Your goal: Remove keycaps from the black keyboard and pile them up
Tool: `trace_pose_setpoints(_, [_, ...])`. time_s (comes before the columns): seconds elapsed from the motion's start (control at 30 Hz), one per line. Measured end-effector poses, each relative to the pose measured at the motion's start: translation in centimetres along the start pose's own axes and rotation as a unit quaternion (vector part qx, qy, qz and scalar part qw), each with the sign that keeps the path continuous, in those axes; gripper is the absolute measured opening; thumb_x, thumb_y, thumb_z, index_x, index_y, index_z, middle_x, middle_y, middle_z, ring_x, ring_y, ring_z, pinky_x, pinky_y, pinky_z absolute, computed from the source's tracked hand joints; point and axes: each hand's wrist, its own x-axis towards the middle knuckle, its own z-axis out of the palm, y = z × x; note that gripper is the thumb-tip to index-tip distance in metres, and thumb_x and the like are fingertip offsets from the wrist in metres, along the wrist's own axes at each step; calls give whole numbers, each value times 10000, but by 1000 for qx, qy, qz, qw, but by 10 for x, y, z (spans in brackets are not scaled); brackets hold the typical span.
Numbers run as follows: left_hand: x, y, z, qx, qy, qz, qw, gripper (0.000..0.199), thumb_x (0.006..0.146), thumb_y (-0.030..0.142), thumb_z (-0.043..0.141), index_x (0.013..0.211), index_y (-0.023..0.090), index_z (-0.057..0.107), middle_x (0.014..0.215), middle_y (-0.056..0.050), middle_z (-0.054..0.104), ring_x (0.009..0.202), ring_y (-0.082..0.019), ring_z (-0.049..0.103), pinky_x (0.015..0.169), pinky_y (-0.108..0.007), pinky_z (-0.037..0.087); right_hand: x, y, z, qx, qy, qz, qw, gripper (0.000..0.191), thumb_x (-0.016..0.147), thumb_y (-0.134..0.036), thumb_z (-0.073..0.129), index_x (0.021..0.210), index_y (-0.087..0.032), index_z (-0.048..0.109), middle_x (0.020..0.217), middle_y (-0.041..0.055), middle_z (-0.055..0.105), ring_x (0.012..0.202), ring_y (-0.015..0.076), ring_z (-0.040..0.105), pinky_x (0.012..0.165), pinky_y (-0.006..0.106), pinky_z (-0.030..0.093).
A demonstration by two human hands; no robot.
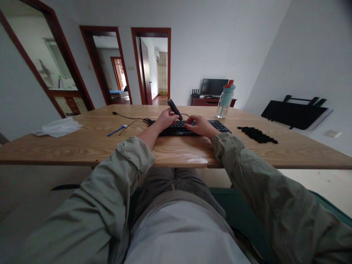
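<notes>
1. Fingertips of the left hand (165, 119) are pinching a black bar (175, 109) near its lower part, at the centre of the frame; I am seeing thumb and fingers closing on it, with no open gap.
2. The bar's long axis is slanting from upper left to lower right, its low end hanging over the back of the black keyboard (178, 129). I am judging the left hand nearer, since it is gripping the bar; the low end is pointing toward the right hand's fingertips, just beside them.
3. On the right hand (200, 125), the fingers are curling inward, thumb and forefinger drawing close together over the middle of the keyboard. I can't tell whether they are pinching something small or touching the keys.
4. The keyboard is lying crosswise beneath both hands, its cable (129, 116) trailing toward the left of the frame.
5. Farther out, a blue brush (116, 131) and a thin dark stick (128, 127) are lying left of centre, while a patch of small black pieces (257, 135) is resting at right.
6. At the edges of my view, a white cloth (58, 127) is lying at far left, and a clear bottle (224, 101) is standing upright at upper right on the wooden table (178, 156).
</notes>
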Motion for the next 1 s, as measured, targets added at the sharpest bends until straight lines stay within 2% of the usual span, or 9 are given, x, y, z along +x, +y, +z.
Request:
trace_pose_setpoints(0.37, [-1, 2, 1, -46, -16, -22, 999, 377, 789, 169, 590, 1164, 126, 597, 887, -61, 702, 538, -74, 539, 523, -203, 407, 0, 2, 1, 3, -4, -4, 1000, 223, 779, -392, 631, 775, -170, 640, 740, 23, 657, 659, 141, 543, 648, 279, 419])
trace_pose_setpoints(0.57, [0, -1, 1, -62, -24, -24, 997, 348, 782, 175, 594, 1127, 127, 587, 985, -86, 719, 552, -72, 545, 518, -204, 411, 1, 4, 2, 15, 16, -5, 1000, 258, 779, -410, 656, 874, -171, 626, 815, 33, 663, 706, 150, 558, 660, 280, 423])
trace_pose_setpoints(0.77, [-5, 4, 2, -60, -69, -1, 996, 248, 737, 222, 692, 958, 127, 635, 808, -41, 682, 605, -104, 580, 513, -201, 398, 1, 1, 1, 31, 23, -17, 999, 348, 793, -445, 653, 985, -156, 677, 839, 41, 669, 713, 154, 569, 660, 283, 426])
trace_pose_setpoints(1.0, [-3, -1, 1, -33, -83, 8, 996, 271, 758, 218, 681, 1014, 131, 658, 789, -35, 671, 619, -120, 587, 532, -213, 414, 2, 1, -2, -8, 34, -38, 999, 251, 799, -394, 645, 845, -157, 711, 836, 66, 677, 761, 177, 585, 724, 304, 448])
